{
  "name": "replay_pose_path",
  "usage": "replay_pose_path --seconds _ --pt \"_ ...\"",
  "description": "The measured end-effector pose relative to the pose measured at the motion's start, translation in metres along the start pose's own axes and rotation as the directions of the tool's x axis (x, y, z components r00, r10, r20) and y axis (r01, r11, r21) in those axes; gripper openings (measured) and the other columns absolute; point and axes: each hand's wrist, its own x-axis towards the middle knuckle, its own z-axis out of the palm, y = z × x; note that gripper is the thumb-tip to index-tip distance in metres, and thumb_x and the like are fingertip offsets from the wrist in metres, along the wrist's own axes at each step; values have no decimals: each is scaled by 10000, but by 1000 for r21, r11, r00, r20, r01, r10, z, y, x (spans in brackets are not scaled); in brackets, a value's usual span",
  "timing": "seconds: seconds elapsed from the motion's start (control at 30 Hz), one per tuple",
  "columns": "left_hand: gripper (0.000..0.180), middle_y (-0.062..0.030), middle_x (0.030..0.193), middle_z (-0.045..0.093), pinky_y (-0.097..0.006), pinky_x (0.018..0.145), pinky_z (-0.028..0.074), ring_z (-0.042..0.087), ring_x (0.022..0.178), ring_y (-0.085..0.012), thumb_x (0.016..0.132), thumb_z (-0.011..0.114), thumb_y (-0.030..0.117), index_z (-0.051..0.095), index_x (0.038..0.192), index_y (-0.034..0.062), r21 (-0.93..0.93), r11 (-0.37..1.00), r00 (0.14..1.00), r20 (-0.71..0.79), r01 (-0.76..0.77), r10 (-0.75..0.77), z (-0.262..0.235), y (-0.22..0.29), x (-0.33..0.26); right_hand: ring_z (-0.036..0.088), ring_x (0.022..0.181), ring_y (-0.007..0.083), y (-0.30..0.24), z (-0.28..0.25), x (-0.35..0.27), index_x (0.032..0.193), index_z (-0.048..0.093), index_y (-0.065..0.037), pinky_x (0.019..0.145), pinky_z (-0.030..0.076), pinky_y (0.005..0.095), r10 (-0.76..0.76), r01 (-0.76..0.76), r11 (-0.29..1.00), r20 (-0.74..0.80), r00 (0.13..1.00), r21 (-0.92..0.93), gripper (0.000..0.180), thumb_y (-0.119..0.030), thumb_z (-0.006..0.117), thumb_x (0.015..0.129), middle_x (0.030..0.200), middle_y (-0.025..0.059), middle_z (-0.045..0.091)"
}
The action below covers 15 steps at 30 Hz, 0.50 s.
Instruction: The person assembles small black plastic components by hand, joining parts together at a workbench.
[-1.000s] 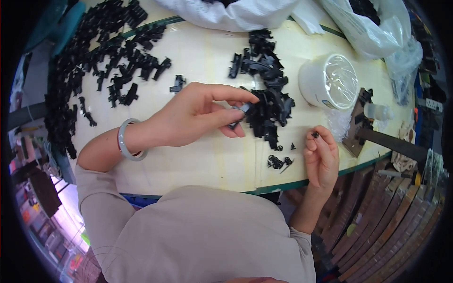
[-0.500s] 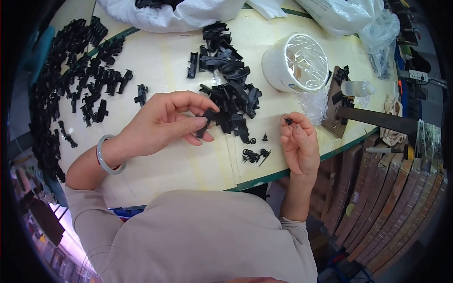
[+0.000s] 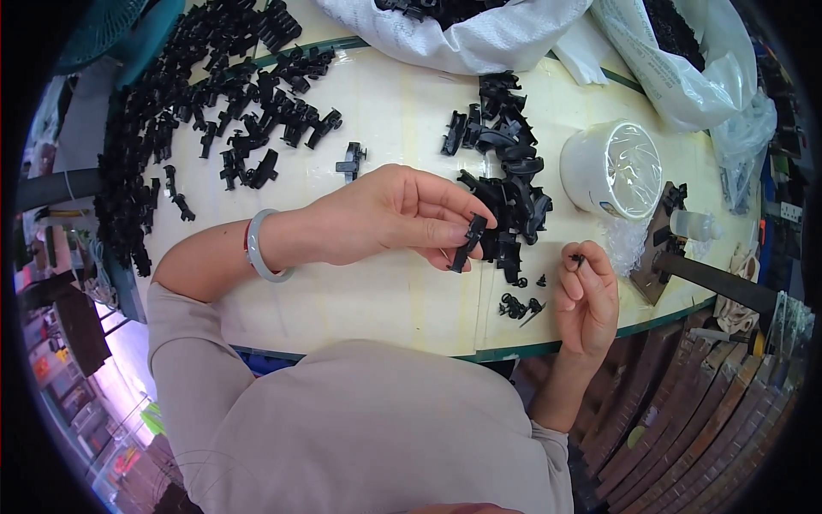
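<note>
Presently, at 10 o'clock on the table [image 3: 377,111], a loose spread of black clips [image 3: 214,111] lies well apart from the hands. The left hand [image 3: 385,214], near centre, is partly closed: thumb and fingers pinch one clip [image 3: 469,242] by its upper end, so it hangs tilted just above the table. A smaller pile [image 3: 505,188] sits just beyond it at 1 o'clock. The right hand [image 3: 586,300], at 3 o'clock, is curled, fingertips nipping a tiny black part [image 3: 578,258]. More small parts [image 3: 516,304] lie between the hands. Judgement: the clip looks light, stiff moulded plastic, not fragile; grip it across its flat sides. The tiny part would slip easily; a fingertip pinch suits it. A white tub [image 3: 612,169] stands at 2 o'clock.
</note>
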Motion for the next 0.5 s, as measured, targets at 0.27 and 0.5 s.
replay_pose_path --seconds 0.27,0.5 --pt "237 -90 928 649 -223 691 507 635 815 -124 883 545 92 560 1099 -5 -15 1000 1000 19 14 -14 0 -1 -1 543 587 110 6 4 3 1014 532 61 542 514 241 -105 108 976 27 994 -189 175 2 527 849 846 120 575" --pt "231 -107 954 639 -230 693 511 635 821 -141 876 542 59 551 1096 -12 -106 994 995 94 23 -13 0 -3 2 615 679 156 4 5 -3 985 596 64 605 529 257 -346 291 790 -1 938 -539 183 70 560 805 895 150 608"
